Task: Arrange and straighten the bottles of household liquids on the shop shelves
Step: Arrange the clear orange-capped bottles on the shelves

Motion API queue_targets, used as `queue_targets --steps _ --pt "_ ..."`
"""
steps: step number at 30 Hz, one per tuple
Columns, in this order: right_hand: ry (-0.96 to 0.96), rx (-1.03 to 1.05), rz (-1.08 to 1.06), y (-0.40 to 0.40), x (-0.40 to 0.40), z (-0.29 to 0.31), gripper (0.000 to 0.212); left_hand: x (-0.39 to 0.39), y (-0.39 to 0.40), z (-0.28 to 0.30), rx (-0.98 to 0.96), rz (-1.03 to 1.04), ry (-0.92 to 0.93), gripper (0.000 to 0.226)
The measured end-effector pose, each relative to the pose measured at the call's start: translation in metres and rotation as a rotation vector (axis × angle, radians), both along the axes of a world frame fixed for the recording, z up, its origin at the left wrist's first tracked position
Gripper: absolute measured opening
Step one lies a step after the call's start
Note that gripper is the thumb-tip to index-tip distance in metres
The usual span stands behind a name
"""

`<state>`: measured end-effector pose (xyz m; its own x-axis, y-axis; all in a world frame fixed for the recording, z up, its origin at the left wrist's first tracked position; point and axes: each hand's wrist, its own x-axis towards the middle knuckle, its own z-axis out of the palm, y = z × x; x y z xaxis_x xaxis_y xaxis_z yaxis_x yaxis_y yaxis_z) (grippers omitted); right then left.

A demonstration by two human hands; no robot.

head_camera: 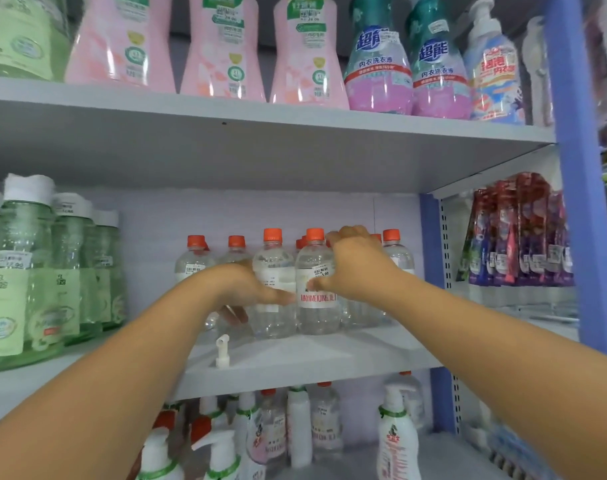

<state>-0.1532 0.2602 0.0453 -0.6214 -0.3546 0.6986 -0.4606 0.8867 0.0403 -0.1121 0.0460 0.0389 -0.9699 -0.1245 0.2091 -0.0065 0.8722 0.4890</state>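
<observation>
Now | both hands [246, 289] [350, 268] grip clear bottles [317, 282] | loose pump nozzle [222, 351] lies in front

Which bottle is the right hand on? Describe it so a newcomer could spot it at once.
Find the middle shelf and its cluster of clear bottles with orange caps. The right hand grips the front bottle, just right of the cluster's centre. Unlike its neighbours, it shows a white label with red lettering facing outward.

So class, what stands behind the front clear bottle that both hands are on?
Behind the front clear bottle, more orange caps show, so further bottles stand there. The right hand covers the rest; their number cannot be told.
</observation>
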Motion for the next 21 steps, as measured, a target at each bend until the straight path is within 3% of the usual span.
queue_targets --steps 3,5,9,12,17,21 --pt "-0.012 -0.103 0.119 0.006 -0.014 0.013 0.087 -0.012 0.005 -0.005 0.013 0.0 0.058 0.059" --pt "-0.057 -0.143 0.161 0.01 -0.025 0.027 0.074 -0.019 0.009 -0.01 0.028 -0.038 0.136 0.043" --pt "-0.19 -0.054 0.169 0.009 -0.045 0.048 0.046 -0.026 0.01 -0.016 0.052 -0.13 0.227 0.035" --pt "-0.203 -0.037 0.227 0.008 -0.057 0.058 0.032 -0.024 0.002 -0.017 0.174 -0.107 0.219 0.04" --pt "-0.204 -0.005 0.296 0.009 -0.071 0.064 0.03 -0.021 -0.003 -0.015 0.297 -0.12 0.185 0.049" --pt "-0.187 0.011 0.303 0.007 -0.078 0.058 0.031 -0.02 0.002 -0.021 0.226 -0.057 0.235 0.07"
